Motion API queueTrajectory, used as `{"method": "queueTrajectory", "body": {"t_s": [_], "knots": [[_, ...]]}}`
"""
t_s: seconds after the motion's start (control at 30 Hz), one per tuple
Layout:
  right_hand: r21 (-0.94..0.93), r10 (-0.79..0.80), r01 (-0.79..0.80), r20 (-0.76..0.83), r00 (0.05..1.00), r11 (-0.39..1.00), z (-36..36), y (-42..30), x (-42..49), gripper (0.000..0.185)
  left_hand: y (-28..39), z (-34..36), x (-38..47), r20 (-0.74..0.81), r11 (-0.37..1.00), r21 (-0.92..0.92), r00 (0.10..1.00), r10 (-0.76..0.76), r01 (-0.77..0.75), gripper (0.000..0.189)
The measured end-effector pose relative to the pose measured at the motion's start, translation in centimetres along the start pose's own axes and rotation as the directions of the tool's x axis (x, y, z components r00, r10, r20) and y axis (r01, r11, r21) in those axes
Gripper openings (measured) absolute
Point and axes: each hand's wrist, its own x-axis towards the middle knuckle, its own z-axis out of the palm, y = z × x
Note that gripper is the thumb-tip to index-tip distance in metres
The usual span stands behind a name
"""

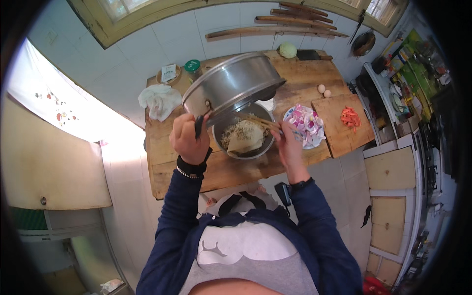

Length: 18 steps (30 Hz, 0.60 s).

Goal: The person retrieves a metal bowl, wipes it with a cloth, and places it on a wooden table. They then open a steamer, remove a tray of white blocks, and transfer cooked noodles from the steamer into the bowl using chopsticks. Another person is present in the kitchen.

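My left hand (190, 138) grips the dark side handle of a large steel pot (236, 83), tilted above a metal bowl (245, 157). In the bowl lies a pale, crumbly grain-like food (246, 134), with a smoother pale lump at its near side. With wooden chopsticks (260, 121) held in my right hand (289, 143), I reach over the bowl at the pot's lower rim. The pot's inside is hidden from view. Right of my right hand, a plate holds cut pink and white onion pieces (306, 123).
On the wooden table (173, 166) are a white cloth (160, 101), a green-lidded jar (192, 68), a cabbage (287, 50), a cleaver (309, 55) and two eggs (324, 91). A cutting board (335, 138) with chopped red pieces (350, 118) lies at the right. A stove and counter stand beyond.
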Motion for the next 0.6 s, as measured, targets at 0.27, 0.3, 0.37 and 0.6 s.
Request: {"method": "queueTrajectory", "body": {"t_s": [0.27,0.3,0.37,0.6], "knots": [[-0.133,-0.042,0.032,-0.069,0.997,0.991,-0.7,-1.8,0.5,0.020,-2.3,-0.6,0.1,-0.058,0.981,0.115,0.987,-0.148,0.154,0.021],[-0.215,-0.032,0.021,-0.049,0.998,0.976,-1.7,-2.6,0.3,0.020,-3.0,-1.1,-0.1,-0.071,0.971,0.117,0.977,-0.203,0.210,0.019],[-0.338,-0.042,0.036,-0.010,0.999,0.940,-2.9,-3.9,0.1,0.020,-4.6,-2.9,-0.8,-0.080,0.919,0.181,0.936,-0.342,0.351,0.017],[-0.557,-0.082,0.070,0.003,0.997,0.828,-1.3,-4.7,-1.0,0.021,-10.7,-11.3,-3.3,-0.051,0.623,0.088,0.628,-0.776,0.777,0.022]]}}
